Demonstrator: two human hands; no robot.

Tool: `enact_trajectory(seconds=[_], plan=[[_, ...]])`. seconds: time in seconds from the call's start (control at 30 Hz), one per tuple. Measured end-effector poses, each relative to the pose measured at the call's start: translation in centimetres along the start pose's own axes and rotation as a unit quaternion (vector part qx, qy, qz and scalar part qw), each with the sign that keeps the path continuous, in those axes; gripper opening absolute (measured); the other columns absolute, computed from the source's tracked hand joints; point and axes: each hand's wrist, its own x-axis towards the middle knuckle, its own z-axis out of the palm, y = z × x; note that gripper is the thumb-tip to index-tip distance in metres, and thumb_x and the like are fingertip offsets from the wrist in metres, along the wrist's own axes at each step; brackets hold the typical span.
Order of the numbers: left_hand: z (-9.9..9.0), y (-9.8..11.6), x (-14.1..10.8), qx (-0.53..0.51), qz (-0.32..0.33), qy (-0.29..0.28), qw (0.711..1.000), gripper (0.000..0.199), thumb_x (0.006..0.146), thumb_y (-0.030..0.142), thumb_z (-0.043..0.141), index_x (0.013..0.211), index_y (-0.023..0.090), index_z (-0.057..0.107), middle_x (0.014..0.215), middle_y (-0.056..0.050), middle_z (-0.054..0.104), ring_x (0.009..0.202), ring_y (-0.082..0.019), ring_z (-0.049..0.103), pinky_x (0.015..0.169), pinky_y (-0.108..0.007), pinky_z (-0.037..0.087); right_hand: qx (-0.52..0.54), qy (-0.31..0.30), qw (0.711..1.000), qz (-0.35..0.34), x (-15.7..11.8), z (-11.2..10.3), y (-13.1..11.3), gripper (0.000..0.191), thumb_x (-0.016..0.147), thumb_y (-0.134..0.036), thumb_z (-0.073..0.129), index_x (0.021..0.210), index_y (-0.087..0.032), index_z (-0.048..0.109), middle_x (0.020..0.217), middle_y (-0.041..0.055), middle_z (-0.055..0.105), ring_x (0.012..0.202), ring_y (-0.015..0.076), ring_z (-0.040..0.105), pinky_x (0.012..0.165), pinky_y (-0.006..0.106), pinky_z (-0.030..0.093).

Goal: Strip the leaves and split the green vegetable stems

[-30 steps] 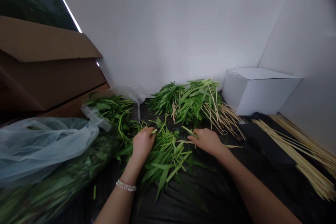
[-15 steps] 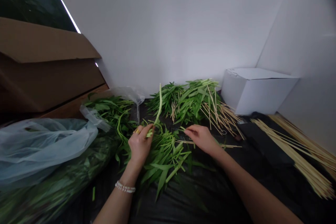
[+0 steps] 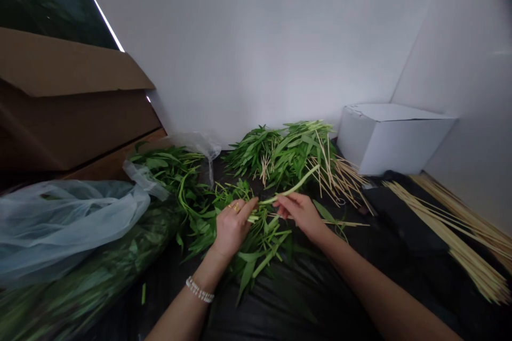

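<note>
A long pale-green water spinach stem (image 3: 301,184) runs between my two hands, its free end pointing up and to the right. My left hand (image 3: 233,228), with a gold ring and a beaded bracelet at the wrist, is closed around the stem and a few short cut ends. The thumb and fingers of my right hand (image 3: 303,216) pinch the same stem a little further along. Below and between the hands lies a loose pile of leafy water spinach (image 3: 250,266) with cut stem pieces. Some leaves hang by my right wrist.
Bundles of greens with thin bamboo sticks (image 3: 340,178) lie against the back wall. More bamboo sticks (image 3: 476,261) rest at the right, near a white box (image 3: 404,141). On the left are a plastic bag (image 3: 80,218) of greens and a cardboard box (image 3: 72,122). Black sheeting (image 3: 320,298) covers the surface.
My left hand has moved right, and the stem has swung from upright to slanting right. My right hand has taken hold of it.
</note>
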Motion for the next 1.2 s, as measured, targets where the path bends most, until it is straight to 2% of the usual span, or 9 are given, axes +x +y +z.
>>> enact_trajectory(seconds=[0.13, 0.27, 0.33, 0.43, 0.57, 0.67, 0.8, 1.0, 1.2], plan=[[0.5, -0.9, -0.2, 0.030, -0.103, -0.071, 0.992, 0.044, 0.081, 0.014, 0.057, 0.124, 0.022, 0.059, 0.094, -0.006, 0.070, 0.083, -0.020, 0.066, 0.069, -0.026, 0.047, 0.086, 0.106, 0.991, -0.011, 0.7, -1.3, -0.8, 0.026, 0.071, -0.044, 0.072, 0.074, -0.019, 0.069, 0.074, 0.0048, 0.071, 0.058, 0.0138, 0.059, 0.051, 0.026, 0.044], [0.4, -1.9, -0.3, 0.051, -0.196, -0.126, 0.971, 0.029, 0.082, 0.018, 0.056, 0.108, 0.024, 0.067, 0.097, -0.006, 0.071, 0.081, -0.021, 0.066, 0.060, -0.026, 0.044, 0.182, 0.164, 0.969, -0.014, 1.5, -3.0, -1.0, 0.021, 0.069, -0.038, 0.073, 0.075, -0.019, 0.066, 0.073, 0.0030, 0.070, 0.061, 0.0138, 0.061, 0.052, 0.024, 0.044], [0.1, -2.4, -0.4, 0.051, -0.223, -0.119, 0.966, 0.025, 0.082, 0.020, 0.055, 0.102, 0.025, 0.068, 0.094, -0.005, 0.071, 0.079, -0.020, 0.066, 0.059, -0.026, 0.043, 0.201, 0.162, 0.966, -0.016, 1.7, -3.5, -1.0, 0.020, 0.070, -0.038, 0.071, 0.078, -0.020, 0.065, 0.076, 0.0037, 0.072, 0.063, 0.0150, 0.063, 0.054, 0.026, 0.046], [-0.4, -2.9, -0.3, 0.035, -0.240, -0.060, 0.968, 0.025, 0.083, 0.021, 0.055, 0.103, 0.024, 0.069, 0.095, -0.005, 0.071, 0.080, -0.020, 0.066, 0.062, -0.026, 0.044, 0.205, 0.152, 0.967, -0.019, 1.7, -3.8, -1.0, 0.019, 0.070, -0.037, 0.069, 0.079, -0.021, 0.064, 0.080, 0.0050, 0.073, 0.066, 0.0163, 0.064, 0.057, 0.027, 0.048], [-0.9, -2.7, -0.1, -0.036, -0.204, 0.061, 0.976, 0.022, 0.087, 0.024, 0.055, 0.103, 0.021, 0.069, 0.088, -0.005, 0.069, 0.080, -0.018, 0.064, 0.070, -0.026, 0.046, 0.213, 0.130, 0.968, -0.007, 1.5, -3.2, -1.1, 0.020, 0.069, -0.037, 0.071, 0.079, -0.020, 0.064, 0.082, 0.0053, 0.074, 0.071, 0.0168, 0.067, 0.061, 0.027, 0.049], [-1.1, -1.7, 0.0, -0.079, -0.133, 0.099, 0.983, 0.022, 0.088, 0.025, 0.056, 0.104, 0.021, 0.070, 0.074, -0.002, 0.062, 0.069, -0.014, 0.060, 0.069, -0.024, 0.046, 0.222, 0.098, 0.970, 0.012, 1.1, -2.2, -1.2, 0.021, 0.069, -0.035, 0.073, 0.080, -0.020, 0.065, 0.084, 0.0058, 0.074, 0.075, 0.0176, 0.068, 0.064, 0.027, 0.050], [-0.6, -0.6, -0.2, -0.081, -0.062, 0.070, 0.992, 0.022, 0.088, 0.023, 0.057, 0.106, 0.023, 0.071, 0.070, -0.002, 0.058, 0.066, -0.013, 0.056, 0.066, -0.024, 0.046, 0.220, 0.055, 0.973, 0.038, 0.4, -1.0, -1.2, 0.023, 0.069, -0.036, 0.075, 0.081, -0.019, 0.065, 0.087, 0.0068, 0.074, 0.079, 0.0196, 0.069, 0.066, 0.029, 0.050], [0.1, -0.5, -0.4, -0.072, -0.055, 0.048, 0.995, 0.024, 0.089, 0.023, 0.056, 0.110, 0.022, 0.068, 0.073, -0.003, 0.059, 0.069, -0.014, 0.058, 0.067, -0.025, 0.047, 0.220, 0.023, 0.974, 0.058, -0.1, 0.0, -1.0, 0.025, 0.069, -0.038, 0.076, 0.081, -0.019, 0.065, 0.088, 0.0075, 0.074, 0.077, 0.0188, 0.070, 0.065, 0.027, 0.050], [-0.3, -0.3, -0.2, -0.064, -0.032, 0.023, 0.997, 0.021, 0.089, 0.021, 0.054, 0.106, 0.020, 0.067, 0.076, -0.003, 0.062, 0.073, -0.015, 0.061, 0.069, -0.026, 0.048, 0.227, -0.002, 0.972, 0.066, -0.2, 0.1, -0.8, 0.025, 0.070, -0.037, 0.077, 0.083, -0.018, 0.068, 0.089, 0.0072, 0.074, 0.078, 0.0181, 0.069, 0.064, 0.026, 0.050]])
